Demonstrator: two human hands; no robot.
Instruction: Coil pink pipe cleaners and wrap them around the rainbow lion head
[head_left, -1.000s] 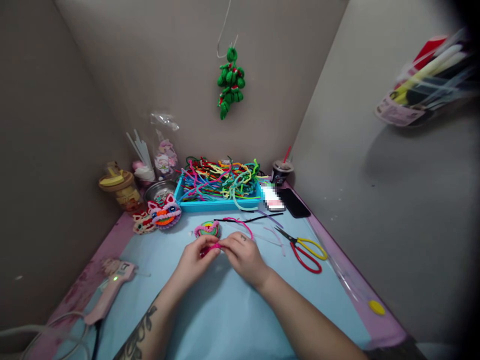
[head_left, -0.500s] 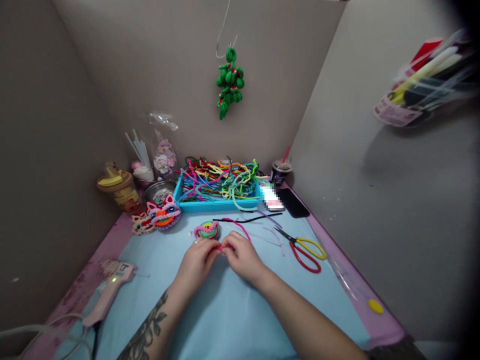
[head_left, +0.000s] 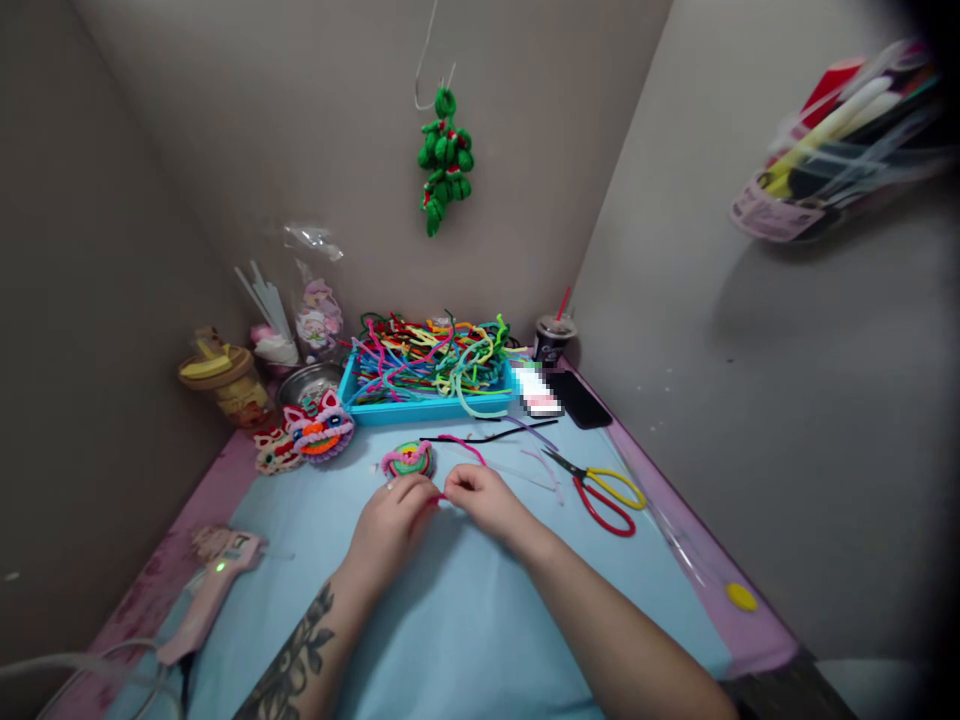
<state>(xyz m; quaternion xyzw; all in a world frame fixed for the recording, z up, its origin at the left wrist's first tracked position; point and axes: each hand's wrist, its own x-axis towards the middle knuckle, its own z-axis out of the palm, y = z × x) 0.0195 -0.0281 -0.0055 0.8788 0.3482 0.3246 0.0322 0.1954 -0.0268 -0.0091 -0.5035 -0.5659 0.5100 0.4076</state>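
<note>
Head view: gripping a pink strand [head_left: 434,502] in the left hand [head_left: 394,512], with thumb and fingers closed around it over the middle of the light-blue mat [head_left: 465,620]; mostly hidden there, showing only as a short bit between the two hands. At the right end of that bit, with the right hand [head_left: 484,500], holding thumb and fingertips curled together; cannot tell whether pinching the strand or merely touching it.

Just beyond the left hand, on the far side, see a round piece [head_left: 407,461] lying on the mat, built up in coloured rings with a lighter pink band over it. To judge by this, partway along: done, as far as visible, with the rings; unfinished, probably, with the strand between the fingers, with no join to the round piece visible.

Farther off, see a loose pink length [head_left: 466,448] and a black stem [head_left: 502,434], both untouched. To the right, see scissors [head_left: 580,478] lying out of the grasp; to the near left, a glue gun [head_left: 210,598] with its green light lit, set down. At the far left, see a lion-head ornament [head_left: 322,432], finished by its looks.
</note>
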